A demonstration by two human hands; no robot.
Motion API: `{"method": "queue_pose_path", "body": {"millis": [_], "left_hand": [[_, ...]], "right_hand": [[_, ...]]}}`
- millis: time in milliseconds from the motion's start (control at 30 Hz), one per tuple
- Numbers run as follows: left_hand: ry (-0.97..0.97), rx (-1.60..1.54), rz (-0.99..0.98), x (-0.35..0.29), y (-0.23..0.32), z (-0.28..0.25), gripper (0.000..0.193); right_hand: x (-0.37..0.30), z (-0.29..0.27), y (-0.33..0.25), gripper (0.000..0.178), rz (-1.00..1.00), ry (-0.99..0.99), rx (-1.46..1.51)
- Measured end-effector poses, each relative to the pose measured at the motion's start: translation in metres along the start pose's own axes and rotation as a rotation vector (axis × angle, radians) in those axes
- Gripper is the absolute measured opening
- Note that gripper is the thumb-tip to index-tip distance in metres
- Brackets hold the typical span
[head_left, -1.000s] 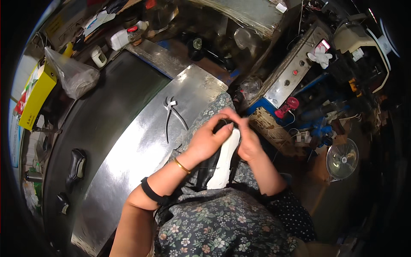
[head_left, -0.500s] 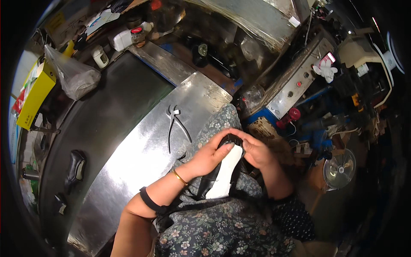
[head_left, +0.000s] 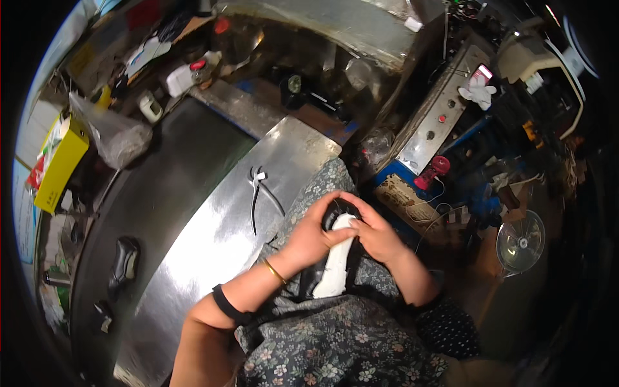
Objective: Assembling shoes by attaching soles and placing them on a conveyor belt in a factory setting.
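Cupping the far end of a long, white-soled black shoe (head_left: pixel 331 274) on the floral-cloth lap (head_left: pixel 322 338) | grip: left hand (head_left: pixel 311 240) and right hand (head_left: pixel 379 240) curled round it | upper (head_left: pixel 311 278) seemingly wrapped; sole (head_left: pixel 338 251) face bare, apparently unfinished | metal pincers (head_left: pixel 256 182) untouched on silvery bench (head_left: pixel 206 222), left

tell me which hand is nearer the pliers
Left. The left hand holds the left side of the shoe, below and right of the pliers in the picture; the right hand, on the shoe's right side, is farther right.
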State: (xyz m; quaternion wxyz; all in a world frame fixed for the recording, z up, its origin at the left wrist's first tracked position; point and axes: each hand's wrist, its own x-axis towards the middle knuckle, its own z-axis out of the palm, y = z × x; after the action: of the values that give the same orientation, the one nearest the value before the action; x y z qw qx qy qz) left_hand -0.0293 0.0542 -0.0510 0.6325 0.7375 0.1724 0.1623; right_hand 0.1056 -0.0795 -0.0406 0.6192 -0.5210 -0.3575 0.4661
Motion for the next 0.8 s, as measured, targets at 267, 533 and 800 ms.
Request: {"method": "queue_pose_path", "body": {"millis": [267,533,800], "left_hand": [[-0.793,0.076,0.488,-0.038,0.061,0.050,0.073],[0.315,-0.338,-0.213,-0.044,-0.020,-0.048,0.026],[0.948,-0.231,-0.462,-0.153,-0.084,-0.136,0.020]], "right_hand": [[-0.088,-0.087,-0.026,0.067,0.591,-0.168,0.283],[-0.137,-0.076,0.082,0.052,0.021,0.572,-0.135],[0.200,-0.077,0.028,0.060,-0.273,0.533,-0.221]]}}
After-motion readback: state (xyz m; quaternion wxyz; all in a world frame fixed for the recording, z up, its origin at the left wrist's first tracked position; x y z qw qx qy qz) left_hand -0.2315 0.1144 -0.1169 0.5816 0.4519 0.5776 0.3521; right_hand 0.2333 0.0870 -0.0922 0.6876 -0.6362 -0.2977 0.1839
